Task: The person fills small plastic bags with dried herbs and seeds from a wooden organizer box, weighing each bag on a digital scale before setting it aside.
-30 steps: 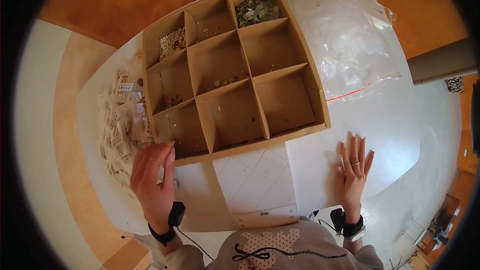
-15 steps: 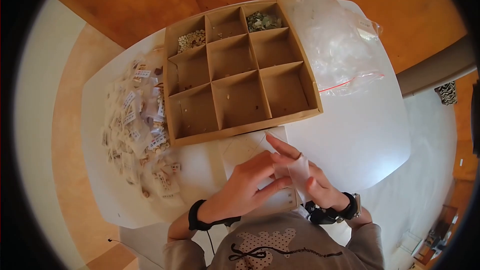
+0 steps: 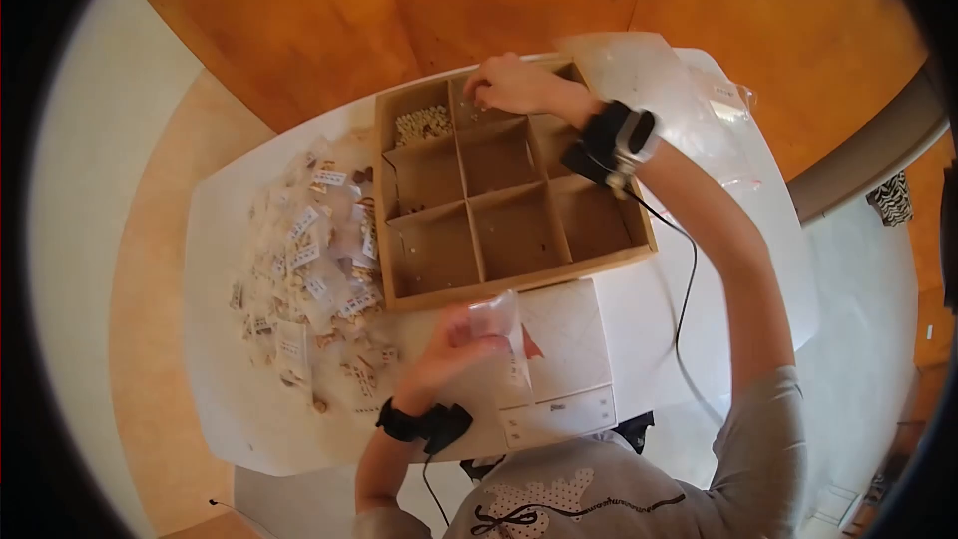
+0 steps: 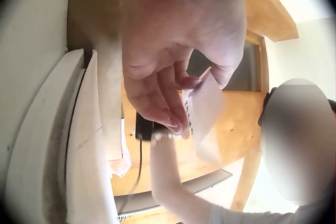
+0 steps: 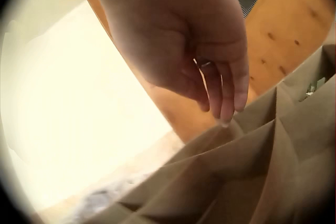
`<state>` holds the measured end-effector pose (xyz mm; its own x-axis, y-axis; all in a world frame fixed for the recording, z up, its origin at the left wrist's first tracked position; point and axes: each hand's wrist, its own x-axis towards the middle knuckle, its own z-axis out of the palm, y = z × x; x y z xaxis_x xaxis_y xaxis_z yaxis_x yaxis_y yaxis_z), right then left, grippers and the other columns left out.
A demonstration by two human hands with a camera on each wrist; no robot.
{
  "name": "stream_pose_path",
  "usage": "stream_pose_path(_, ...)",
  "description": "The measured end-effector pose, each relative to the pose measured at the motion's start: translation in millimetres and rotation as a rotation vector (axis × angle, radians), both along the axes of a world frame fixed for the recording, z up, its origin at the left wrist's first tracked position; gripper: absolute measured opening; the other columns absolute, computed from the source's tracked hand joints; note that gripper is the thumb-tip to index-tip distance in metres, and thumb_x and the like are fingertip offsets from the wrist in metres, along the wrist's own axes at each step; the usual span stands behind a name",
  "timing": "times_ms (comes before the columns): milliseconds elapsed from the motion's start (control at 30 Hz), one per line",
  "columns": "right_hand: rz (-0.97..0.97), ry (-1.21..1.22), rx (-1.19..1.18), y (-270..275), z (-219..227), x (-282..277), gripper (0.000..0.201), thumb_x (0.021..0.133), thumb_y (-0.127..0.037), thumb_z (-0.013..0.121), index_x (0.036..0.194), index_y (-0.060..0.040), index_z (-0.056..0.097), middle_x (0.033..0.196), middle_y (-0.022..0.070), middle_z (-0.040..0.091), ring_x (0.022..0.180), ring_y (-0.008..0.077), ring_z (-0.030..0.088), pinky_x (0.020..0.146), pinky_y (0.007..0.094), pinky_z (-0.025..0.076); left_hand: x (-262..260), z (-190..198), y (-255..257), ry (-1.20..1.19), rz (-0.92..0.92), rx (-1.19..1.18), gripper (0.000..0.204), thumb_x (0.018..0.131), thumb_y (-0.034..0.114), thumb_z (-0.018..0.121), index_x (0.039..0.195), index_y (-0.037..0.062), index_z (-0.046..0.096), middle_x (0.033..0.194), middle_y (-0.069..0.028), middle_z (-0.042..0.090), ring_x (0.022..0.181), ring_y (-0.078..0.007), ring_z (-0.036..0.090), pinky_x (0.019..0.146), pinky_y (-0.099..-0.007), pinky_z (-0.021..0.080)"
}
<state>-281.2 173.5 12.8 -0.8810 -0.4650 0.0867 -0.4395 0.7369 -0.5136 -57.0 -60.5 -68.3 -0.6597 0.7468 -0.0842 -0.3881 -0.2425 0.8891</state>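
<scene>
Above the near edge of the counter, a small clear bag is pinched in the fingers of the left hand, raised over a white box. Across the counter, the right hand reaches into the far middle compartment of a divided tray, its fingers loosely curled and pointing down, holding nothing visible. Left of the tray lies a heap of labelled bags; a large plastic bag lies right.
</scene>
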Motion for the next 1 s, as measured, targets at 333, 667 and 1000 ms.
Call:
stream_pose_path(333, 0.035, -0.196, 0.362, -20, -56, -44, 0.031, 0.074, -0.016, 0.049, 0.091, 0.0064, 0.061, 0.094, 0.0234, 0.061, 0.087, 0.0374, 0.059, 0.074, 0.0435, 0.046, -2, 27, 25, -0.137, -0.087, -0.001, 0.009, 0.084, 0.001, 0.058, 0.078, 0.0035, 0.052, 0.083, 0.0006, 0.052, 0.09, -0.0154, 0.058, 0.078, -0.0255, 0.045)
stream_pose_path(667, 0.11, -0.121, 0.262, -12, -26, -62, 0.028, 0.074, -0.013, 0.051, 0.089, 0.0081, 0.059, 0.085, 0.0266, 0.06, 0.076, 0.0384, 0.058, 0.067, 0.0437, 0.045, -2, 11, 24, -0.118, -0.083, 0.001, 0.01, 0.084, 0.003, 0.059, 0.077, 0.0026, 0.051, 0.085, 0.0024, 0.049, 0.089, -0.0082, 0.054, 0.079, -0.0231, 0.043)
stream_pose_path(1000, 0.202, -0.264, 0.345, -21, -21, -42, 0.026, 0.073, -0.013, 0.049, 0.087, 0.0053, 0.06, 0.082, 0.0247, 0.061, 0.077, 0.0372, 0.059, 0.069, 0.0434, 0.045, -2, 14, 24, -0.131, -0.096, 0.01, 0.008, 0.084, 0.003, 0.059, 0.079, 0.0016, 0.052, 0.085, 0.001, 0.049, 0.091, -0.01, 0.055, 0.08, -0.0245, 0.043)
